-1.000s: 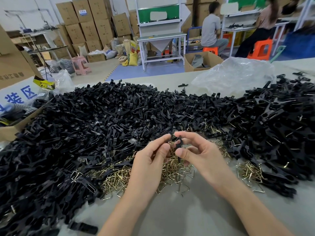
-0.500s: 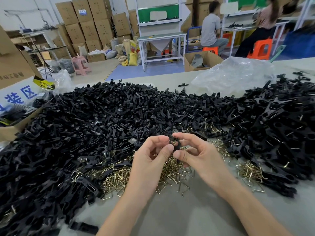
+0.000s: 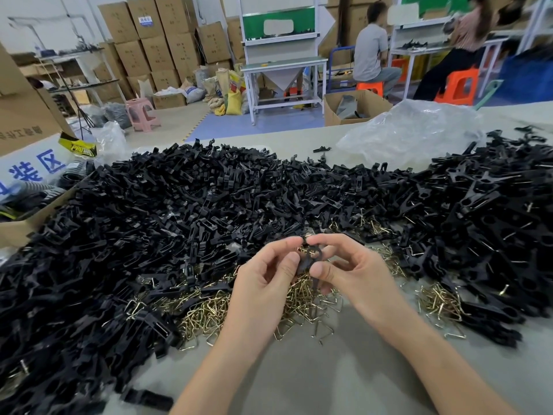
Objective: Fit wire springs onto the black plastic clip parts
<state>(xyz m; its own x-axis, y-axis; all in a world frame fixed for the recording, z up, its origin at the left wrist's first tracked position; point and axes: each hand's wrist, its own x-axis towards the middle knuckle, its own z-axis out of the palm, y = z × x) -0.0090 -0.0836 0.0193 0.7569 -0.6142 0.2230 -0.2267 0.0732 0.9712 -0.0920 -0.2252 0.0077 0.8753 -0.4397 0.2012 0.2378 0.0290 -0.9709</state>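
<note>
Pinching one black clip part (image 3: 311, 260) between them, the left hand (image 3: 263, 283) and the right hand (image 3: 356, 274) meet just above the bench (image 3: 329, 384). Each has thumb and forefinger curled onto the part. Whether a spring already sits on it cannot be told.

Directly under the hands and out toward seven o'clock lies a loose heap of brass-coloured wire springs (image 3: 206, 316), resting on the bench. A smaller heap of springs (image 3: 437, 304) sits at four o'clock, against the edge of the right-hand pile of black parts (image 3: 493, 220), where wire ends show among the plastic.

From nine o'clock round to twelve o'clock spreads the large pile of black clip parts (image 3: 179, 211). Beyond it at one o'clock lies a crumpled clear plastic bag (image 3: 413, 130). At ten o'clock, by the bench's edge, stands a cardboard box (image 3: 18, 115), with a white sign bearing blue characters just in front of it.
</note>
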